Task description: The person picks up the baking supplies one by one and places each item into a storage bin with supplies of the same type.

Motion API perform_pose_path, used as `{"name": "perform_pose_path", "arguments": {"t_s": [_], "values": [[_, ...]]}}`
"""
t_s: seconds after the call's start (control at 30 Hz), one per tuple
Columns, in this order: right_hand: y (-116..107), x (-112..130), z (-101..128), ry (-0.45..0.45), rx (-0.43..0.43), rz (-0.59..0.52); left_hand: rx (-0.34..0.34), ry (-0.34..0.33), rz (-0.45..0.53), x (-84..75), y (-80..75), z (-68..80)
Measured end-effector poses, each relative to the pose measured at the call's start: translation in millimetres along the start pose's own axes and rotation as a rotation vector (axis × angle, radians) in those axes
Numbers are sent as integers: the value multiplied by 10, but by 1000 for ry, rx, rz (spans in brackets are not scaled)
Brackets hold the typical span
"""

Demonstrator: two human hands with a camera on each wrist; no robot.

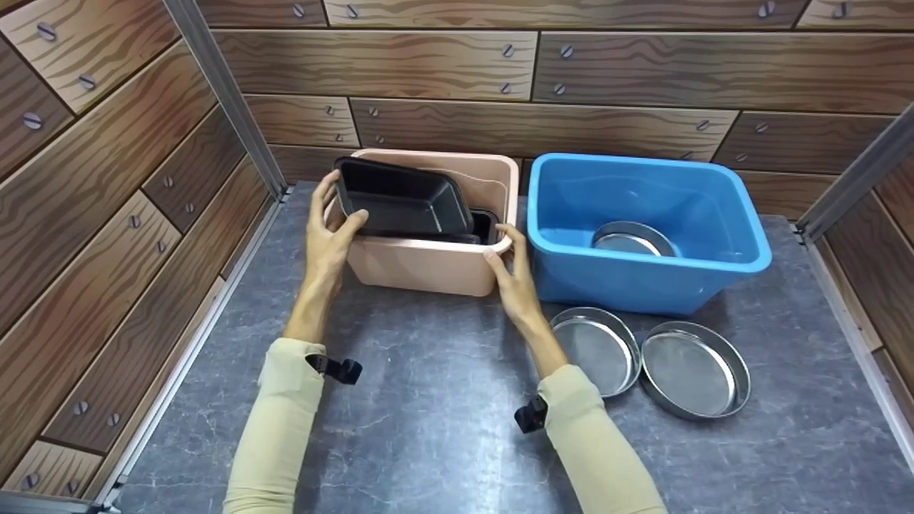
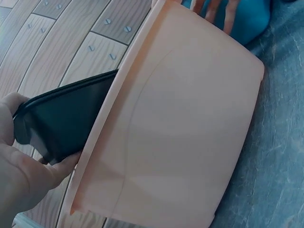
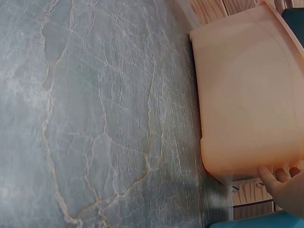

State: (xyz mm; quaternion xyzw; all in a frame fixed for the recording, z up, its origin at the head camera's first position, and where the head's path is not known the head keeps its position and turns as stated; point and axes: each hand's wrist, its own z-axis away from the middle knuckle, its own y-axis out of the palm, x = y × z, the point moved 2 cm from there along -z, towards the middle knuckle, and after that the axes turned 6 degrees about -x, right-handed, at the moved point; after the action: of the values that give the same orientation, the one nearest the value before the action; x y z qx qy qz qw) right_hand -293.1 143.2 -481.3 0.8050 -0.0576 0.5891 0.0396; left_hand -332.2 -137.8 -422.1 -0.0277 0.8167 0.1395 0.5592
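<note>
A black loaf pan (image 1: 407, 200) sits tilted in the mouth of the pink bin (image 1: 421, 268), its left end raised above the rim. My left hand (image 1: 328, 239) pinches that raised end, thumb on the near edge and fingers round the far corner; the left wrist view shows the same grip on the pan (image 2: 66, 114). Beneath it, part of another black pan (image 1: 485, 225) shows inside the bin. My right hand (image 1: 515, 275) holds the bin's front right corner, thumb on the front wall and fingers along the right side.
Right of the pink bin stands a blue bin (image 1: 643, 278) with a round metal pan (image 1: 632, 239) inside. Two more round metal pans, one (image 1: 596, 350) partly behind my right forearm and another (image 1: 696, 368), lie before it. Wood-patterned walls (image 1: 428, 64) surround the grey tabletop (image 1: 414, 407).
</note>
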Motion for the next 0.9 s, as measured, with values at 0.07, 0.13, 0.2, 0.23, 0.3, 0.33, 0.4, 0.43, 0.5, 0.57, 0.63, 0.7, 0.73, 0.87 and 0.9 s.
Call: {"name": "perform_pose_path", "arguments": {"t_s": [0.07, 0.13, 0.2, 0.23, 0.3, 0.33, 0.4, 0.43, 0.5, 0.57, 0.63, 0.7, 0.73, 0.87, 0.9], "values": [[3, 1, 3, 6, 6, 0, 24, 10, -62, -61, 40, 27], [5, 3, 5, 13, 13, 4, 38, 24, -136, -129, 81, 54], [3, 5, 4, 11, 15, -1, 49, 36, -184, -188, 119, 79], [1, 6, 4, 14, 15, -1, 51, 40, -194, -207, 134, 89], [-5, 7, 2, 17, 14, -2, 53, 48, -211, -227, 151, 97], [-9, 6, 1, 20, 14, -5, 54, 50, -216, -228, 156, 97], [-15, -1, 1, 27, 16, -6, 60, 50, -217, -208, 156, 89], [-14, -2, -1, 28, 18, -8, 63, 56, -216, -190, 151, 77], [-14, -4, -1, 31, 21, -5, 79, 59, -205, -138, 144, 47], [-14, -6, -1, 31, 19, 2, 104, 57, -221, -71, 142, 17], [-14, -3, -1, 25, 14, 9, 125, 59, -261, -8, 144, -10], [-11, -3, -1, 20, 8, 14, 139, 53, -325, 40, 142, -21], [-10, -3, -1, 14, 8, 11, 141, 55, -356, 54, 141, -24], [-11, -1, -3, 13, 11, 9, 135, 55, -406, 69, 147, -22], [-16, 1, -4, 13, 9, 10, 137, 54, -401, 63, 158, -20]]}}
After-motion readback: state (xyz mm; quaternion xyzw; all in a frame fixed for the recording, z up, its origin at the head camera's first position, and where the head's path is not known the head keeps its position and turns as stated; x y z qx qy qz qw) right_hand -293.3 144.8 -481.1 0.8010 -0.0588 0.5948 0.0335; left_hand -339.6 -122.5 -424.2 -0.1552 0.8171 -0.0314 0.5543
